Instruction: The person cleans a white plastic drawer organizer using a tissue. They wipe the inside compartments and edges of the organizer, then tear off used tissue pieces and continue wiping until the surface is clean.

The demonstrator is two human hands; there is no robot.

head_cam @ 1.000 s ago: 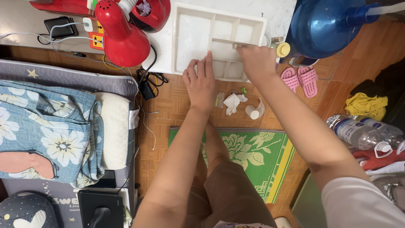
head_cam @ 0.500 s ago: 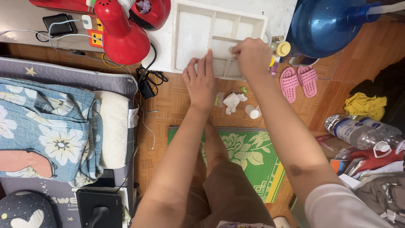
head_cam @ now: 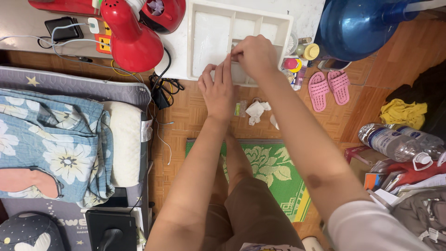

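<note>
Plastic, white and rigid-looking, the compartmented tray (head_cam: 211, 37) at the table's front edge seems light; left hand (head_cam: 217, 90) lies flat on its rim, right hand (head_cam: 254, 55) pinches a divider.

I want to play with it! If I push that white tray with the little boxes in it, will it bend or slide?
The white tray looks like stiff moulded plastic, so it probably keeps its shape. It looks empty, so likely light, and could slide on the smooth white surface. The left hand rests at its near edge, which may steady it.
</note>
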